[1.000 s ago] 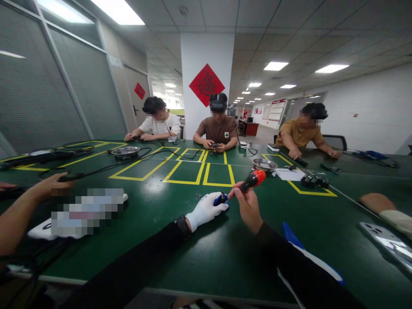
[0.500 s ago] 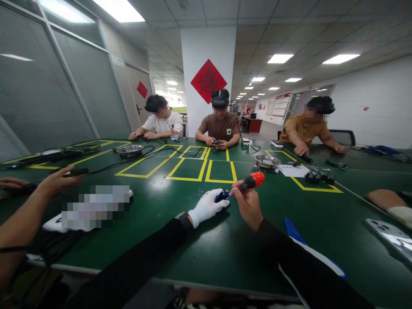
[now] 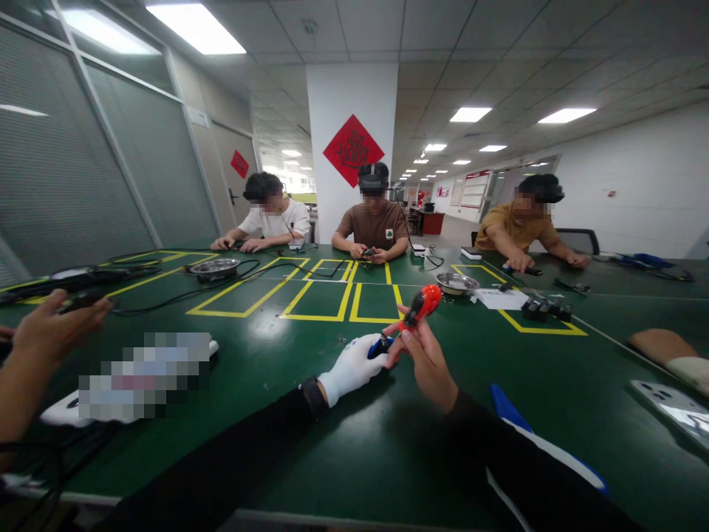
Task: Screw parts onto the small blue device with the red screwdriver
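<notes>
My left hand [image 3: 351, 367] wears a white glove and rests on the green table [image 3: 343, 436], closed around a small blue and black part [image 3: 379, 345]. My right hand [image 3: 425, 360], bare, grips a screwdriver with a red and black handle [image 3: 419, 306]. The handle tilts up and to the right, and its tip points down at the blue part, right where the two hands meet. Both my sleeves are black.
A co-worker's hand [image 3: 52, 332] holds a black tool at the left, beside a white device [image 3: 66, 408]. Across the table sit three people. Two metal bowls [image 3: 455, 282] [image 3: 215, 266], black cables, yellow tape rectangles and a phone [image 3: 673, 404] lie around.
The screwdriver handle has tipped more upright and shifted slightly left. My gloved hand keeps its hold on the blue part. The co-worker's hand at the left has moved nearer the edge.
</notes>
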The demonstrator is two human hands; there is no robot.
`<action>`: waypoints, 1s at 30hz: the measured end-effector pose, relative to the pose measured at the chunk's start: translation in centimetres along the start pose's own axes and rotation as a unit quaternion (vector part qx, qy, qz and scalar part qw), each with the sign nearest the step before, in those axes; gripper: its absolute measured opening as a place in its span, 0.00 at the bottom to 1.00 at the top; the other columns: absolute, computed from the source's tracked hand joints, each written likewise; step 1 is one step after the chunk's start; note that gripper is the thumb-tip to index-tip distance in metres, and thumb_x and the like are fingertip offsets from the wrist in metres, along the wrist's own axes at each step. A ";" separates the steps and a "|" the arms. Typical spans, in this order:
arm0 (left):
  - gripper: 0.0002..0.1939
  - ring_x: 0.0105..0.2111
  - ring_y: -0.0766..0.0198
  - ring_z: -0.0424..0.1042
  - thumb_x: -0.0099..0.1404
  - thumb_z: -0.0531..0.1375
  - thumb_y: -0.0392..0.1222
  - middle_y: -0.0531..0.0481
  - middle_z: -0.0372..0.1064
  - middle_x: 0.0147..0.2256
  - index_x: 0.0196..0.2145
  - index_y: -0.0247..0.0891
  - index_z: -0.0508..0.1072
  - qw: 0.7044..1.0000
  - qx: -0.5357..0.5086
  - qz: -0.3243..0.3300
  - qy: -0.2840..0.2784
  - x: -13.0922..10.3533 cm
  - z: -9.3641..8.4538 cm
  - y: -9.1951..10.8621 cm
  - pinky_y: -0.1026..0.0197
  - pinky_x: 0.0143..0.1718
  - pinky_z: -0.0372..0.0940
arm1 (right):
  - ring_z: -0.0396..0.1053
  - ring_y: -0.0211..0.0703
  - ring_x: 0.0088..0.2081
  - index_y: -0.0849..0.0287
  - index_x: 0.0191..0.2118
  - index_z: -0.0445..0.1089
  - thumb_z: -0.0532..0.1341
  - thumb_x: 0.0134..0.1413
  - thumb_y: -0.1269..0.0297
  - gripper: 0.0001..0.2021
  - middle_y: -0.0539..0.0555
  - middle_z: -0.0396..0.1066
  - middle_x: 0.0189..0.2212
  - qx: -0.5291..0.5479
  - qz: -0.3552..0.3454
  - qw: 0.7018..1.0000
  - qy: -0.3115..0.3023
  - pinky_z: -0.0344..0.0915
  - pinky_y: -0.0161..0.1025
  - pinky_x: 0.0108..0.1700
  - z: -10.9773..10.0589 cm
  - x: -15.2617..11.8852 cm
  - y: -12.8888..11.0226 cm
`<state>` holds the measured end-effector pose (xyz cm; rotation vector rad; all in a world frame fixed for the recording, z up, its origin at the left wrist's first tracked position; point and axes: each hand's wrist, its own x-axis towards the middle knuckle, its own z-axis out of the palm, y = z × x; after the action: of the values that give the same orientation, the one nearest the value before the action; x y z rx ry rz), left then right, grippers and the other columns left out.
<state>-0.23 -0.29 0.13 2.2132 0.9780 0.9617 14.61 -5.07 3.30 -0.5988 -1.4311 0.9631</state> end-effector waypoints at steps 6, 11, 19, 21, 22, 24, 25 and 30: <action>0.12 0.30 0.63 0.65 0.58 0.56 0.47 0.51 0.69 0.30 0.34 0.36 0.71 0.999 0.022 -0.033 0.015 -0.4 0.0 0.2 0.64 0.31 0.60 | 0.68 0.33 0.22 0.57 0.45 0.61 0.60 0.54 0.60 0.14 0.51 0.72 0.35 -0.071 -0.026 0.996 0.043 0.67 0.36 0.29 -0.3 0.1 0.7; 0.12 0.27 0.65 0.65 0.58 0.56 0.48 0.53 0.67 0.27 0.34 0.36 0.70 0.999 0.021 -0.032 0.013 -0.5 0.1 0.1 0.64 0.28 0.58 | 0.69 0.36 0.21 0.55 0.43 0.56 0.62 0.53 0.60 0.15 0.45 0.69 0.27 -0.032 -0.029 0.996 0.075 0.67 0.36 0.26 -0.5 0.3 1.1; 0.12 0.27 0.65 0.65 0.58 0.56 0.49 0.54 0.67 0.26 0.33 0.37 0.70 0.999 0.018 -0.028 0.017 -0.4 0.0 0.2 0.64 0.30 0.59 | 0.71 0.36 0.25 0.57 0.52 0.58 0.53 0.61 0.58 0.16 0.51 0.71 0.34 -0.045 -0.039 0.995 0.086 0.67 0.38 0.32 -0.2 0.2 0.4; 0.13 0.27 0.65 0.65 0.58 0.56 0.49 0.53 0.67 0.27 0.33 0.37 0.70 0.999 0.019 -0.035 0.023 -0.4 0.0 0.2 0.64 0.30 0.59 | 0.71 0.36 0.25 0.58 0.50 0.59 0.54 0.60 0.58 0.15 0.52 0.72 0.34 -0.055 -0.039 0.993 0.092 0.67 0.38 0.32 -0.1 0.3 0.4; 0.13 0.28 0.64 0.65 0.58 0.56 0.49 0.53 0.67 0.27 0.33 0.37 0.70 0.999 0.019 -0.037 0.022 -0.4 0.0 0.2 0.64 0.30 0.59 | 0.71 0.36 0.25 0.58 0.49 0.59 0.55 0.59 0.58 0.15 0.51 0.72 0.33 -0.057 -0.038 0.993 0.092 0.67 0.37 0.32 -0.1 0.3 0.5; 0.13 0.27 0.64 0.65 0.58 0.56 0.49 0.53 0.67 0.27 0.33 0.37 0.69 0.999 0.019 -0.036 0.015 -0.4 0.0 0.3 0.64 0.29 0.59 | 0.70 0.36 0.24 0.57 0.47 0.59 0.57 0.58 0.58 0.14 0.51 0.72 0.33 -0.055 -0.034 0.994 0.087 0.67 0.37 0.31 -0.2 0.3 0.7; 0.12 0.27 0.64 0.65 0.58 0.56 0.49 0.53 0.67 0.27 0.33 0.37 0.69 0.999 0.019 -0.033 0.012 -0.4 0.0 0.3 0.64 0.29 0.58 | 0.70 0.36 0.24 0.57 0.47 0.59 0.57 0.58 0.58 0.14 0.51 0.72 0.32 -0.053 -0.033 0.995 0.083 0.67 0.37 0.31 -0.2 0.3 0.8; 0.11 0.26 0.65 0.65 0.58 0.56 0.48 0.53 0.67 0.27 0.33 0.37 0.69 0.999 0.020 -0.033 0.014 -0.4 0.0 0.2 0.64 0.28 0.57 | 0.70 0.36 0.25 0.57 0.48 0.59 0.57 0.58 0.59 0.14 0.51 0.72 0.34 -0.060 -0.031 0.995 0.078 0.68 0.38 0.32 -0.2 0.1 0.9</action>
<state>-0.36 -0.72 0.10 2.1913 1.0849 0.9529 14.58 -4.49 2.58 -0.6990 -1.3668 0.7673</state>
